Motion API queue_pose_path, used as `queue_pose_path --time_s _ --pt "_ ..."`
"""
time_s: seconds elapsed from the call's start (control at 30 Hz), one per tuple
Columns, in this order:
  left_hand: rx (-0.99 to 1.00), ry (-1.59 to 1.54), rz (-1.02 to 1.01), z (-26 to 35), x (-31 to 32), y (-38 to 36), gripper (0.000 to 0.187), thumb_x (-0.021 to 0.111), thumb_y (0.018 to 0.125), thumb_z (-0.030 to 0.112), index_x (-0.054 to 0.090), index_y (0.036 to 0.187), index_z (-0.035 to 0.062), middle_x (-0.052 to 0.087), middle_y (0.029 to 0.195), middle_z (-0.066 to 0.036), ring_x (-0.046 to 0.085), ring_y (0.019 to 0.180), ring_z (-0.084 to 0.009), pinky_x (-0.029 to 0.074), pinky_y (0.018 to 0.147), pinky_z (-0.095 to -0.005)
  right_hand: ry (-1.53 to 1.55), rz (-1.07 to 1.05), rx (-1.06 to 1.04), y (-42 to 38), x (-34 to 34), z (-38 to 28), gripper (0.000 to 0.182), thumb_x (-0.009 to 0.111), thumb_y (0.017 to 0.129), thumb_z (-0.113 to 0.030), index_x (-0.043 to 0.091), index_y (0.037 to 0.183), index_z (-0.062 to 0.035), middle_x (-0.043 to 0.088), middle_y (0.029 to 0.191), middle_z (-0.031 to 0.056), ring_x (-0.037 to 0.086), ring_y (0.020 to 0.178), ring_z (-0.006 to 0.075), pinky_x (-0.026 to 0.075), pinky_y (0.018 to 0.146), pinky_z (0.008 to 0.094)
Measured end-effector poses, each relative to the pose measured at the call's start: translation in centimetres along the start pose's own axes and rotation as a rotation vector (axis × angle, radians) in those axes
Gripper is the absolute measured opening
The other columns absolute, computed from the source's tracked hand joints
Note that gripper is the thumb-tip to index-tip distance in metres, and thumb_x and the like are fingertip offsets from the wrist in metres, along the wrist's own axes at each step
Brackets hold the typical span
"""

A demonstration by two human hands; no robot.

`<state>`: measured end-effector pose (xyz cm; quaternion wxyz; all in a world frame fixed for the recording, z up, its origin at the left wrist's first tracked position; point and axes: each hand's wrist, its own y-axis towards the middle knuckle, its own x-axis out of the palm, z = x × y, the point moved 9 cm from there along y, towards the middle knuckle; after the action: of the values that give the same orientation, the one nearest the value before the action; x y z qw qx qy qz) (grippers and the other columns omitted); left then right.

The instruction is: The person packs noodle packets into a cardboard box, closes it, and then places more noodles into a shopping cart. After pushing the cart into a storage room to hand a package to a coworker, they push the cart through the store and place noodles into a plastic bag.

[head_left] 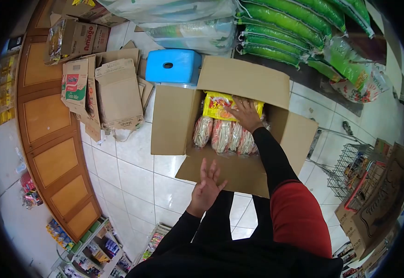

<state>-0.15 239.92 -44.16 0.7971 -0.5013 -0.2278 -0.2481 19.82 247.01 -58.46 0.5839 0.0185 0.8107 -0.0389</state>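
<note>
An opened cardboard box [170,121] stands on the floor in front of me with its flaps folded out. Inside lie several clear packs of pale dried noodles [222,134] in a row, with a yellow-and-red packet [216,105] at the far side. My right hand [244,114] reaches into the box and rests on the yellow packet, fingers spread, covering part of it. Over the near flap hovers my left hand [206,187], palm up and fingers apart, holding nothing.
Behind the box sits a blue plastic stool [173,66]. Flattened cartons [118,90] lean at the left, near a wooden cabinet [53,118]. Green filled sacks [280,28] are stacked at the back right. A wire basket cart [350,171] stands at the right.
</note>
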Motion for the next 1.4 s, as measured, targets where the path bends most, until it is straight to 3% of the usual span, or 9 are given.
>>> queue_pose_path --time_s 0.27,0.47,0.63,0.73,0.83,0.97,1.13,1.3,1.4 --pt "-0.029 0.141 -0.082 -1.5 5.2 -0.9 0.081 0.053 0.077 0.048 0.007 0.142 0.0301 0.014 0.147 -0.003 0.016 0.134 -0.0236 0.021 0.102 -0.0518 -0.03 -0.017 0.303 -5.5 -4.9 -2.2 0.054 0.049 0.082 -0.019 0.037 0.134 -0.0227 0.021 0.146 0.0086 0.015 0.135 0.0333 0.016 0.102 0.0608" --pt "-0.125 0.272 -0.296 -4.4 17.6 -2.7 0.075 0.048 0.082 0.048 0.007 0.142 0.0293 0.017 0.146 -0.005 0.017 0.134 -0.0261 0.018 0.101 -0.0534 0.813 0.072 0.383 -25.0 -30.1 -3.7 0.064 0.063 0.078 -0.029 0.037 0.129 0.0001 0.037 0.131 0.0234 0.036 0.122 0.039 0.031 0.101 0.0409" --pt "-0.23 0.41 -0.454 -10.2 30.6 -3.9 0.061 0.041 0.088 0.042 0.018 0.14 0.0233 0.03 0.14 -0.009 0.036 0.123 -0.0259 0.029 0.098 -0.0455 1.487 0.199 0.431 -43.2 -58.3 -1.0 0.046 0.058 0.083 -0.005 0.044 0.127 -0.004 0.061 0.105 0.0125 0.06 0.095 0.016 0.049 0.076 0.027" --pt "-0.288 0.536 -0.4 -14.8 37.1 -5.2 0.052 0.04 0.09 0.033 0.025 0.137 0.0151 0.039 0.133 -0.011 0.043 0.117 -0.0238 0.035 0.094 -0.0379 1.214 0.636 0.667 -54.8 -66.3 7.2 0.031 0.05 0.087 -0.001 0.051 0.117 -0.0015 0.062 0.088 0.0083 0.06 0.075 0.013 0.05 0.067 0.0264" --pt "-0.27 0.687 -0.425 -18.7 41.5 -6.1 0.041 0.042 0.091 0.028 0.038 0.127 0.0109 0.046 0.126 -0.01 0.047 0.113 -0.0246 0.038 0.092 -0.0385 0.369 0.616 0.993 -64.6 -66.1 18.9 0.027 0.056 0.08 -0.005 0.056 0.107 0.0015 0.063 0.075 0.0096 0.062 0.072 0.0191 0.05 0.064 0.0293" --pt "-0.274 0.759 -0.416 -21.6 45.5 -8.6 0.04 0.039 0.092 0.025 0.036 0.128 0.0089 0.048 0.125 -0.011 0.05 0.109 -0.0222 0.037 0.092 -0.0351 0.502 0.185 1.148 -67.9 -50.6 28.3 0.081 0.074 0.06 -0.02 0.037 0.129 -0.0017 0.058 0.11 0.0175 0.058 0.098 0.0303 0.045 0.088 0.0387" --pt "-0.268 0.829 -0.361 -21.5 46.5 -10.1 0.039 0.042 0.092 0.024 0.037 0.127 0.008 0.048 0.124 -0.011 0.05 0.109 -0.0225 0.037 0.093 -0.0348 0.551 0.565 0.866 -63.3 -49.7 27.4 0.12 0.082 0.043 -0.024 0.014 0.139 -0.0036 0.032 0.134 0.0254 0.033 0.124 0.0382 0.03 0.102 0.0385" --pt "-0.127 0.876 -0.41 -20.9 51.6 -10.6 0.039 0.042 0.091 0.025 0.038 0.126 0.0073 0.048 0.123 -0.011 0.049 0.11 -0.0228 0.036 0.094 -0.036 0.89 0.558 0.971 -67.2 -49.2 28.7 0.066 0.079 0.055 -0.019 0.053 0.114 -0.0021 0.062 0.1 0.0147 0.06 0.096 0.0261 0.045 0.085 0.0332" --pt "-0.101 0.844 -0.566 -22.2 57.1 -12.0 0.041 0.045 0.09 0.025 0.038 0.126 0.0066 0.047 0.124 -0.013 0.047 0.113 -0.0231 0.035 0.097 -0.0371 0.665 0.592 1.154 -70.7 -51.9 28.7 0.054 0.076 0.06 -0.018 0.056 0.108 -0.0035 0.062 0.098 0.0159 0.061 0.091 0.0274 0.046 0.081 0.0347"
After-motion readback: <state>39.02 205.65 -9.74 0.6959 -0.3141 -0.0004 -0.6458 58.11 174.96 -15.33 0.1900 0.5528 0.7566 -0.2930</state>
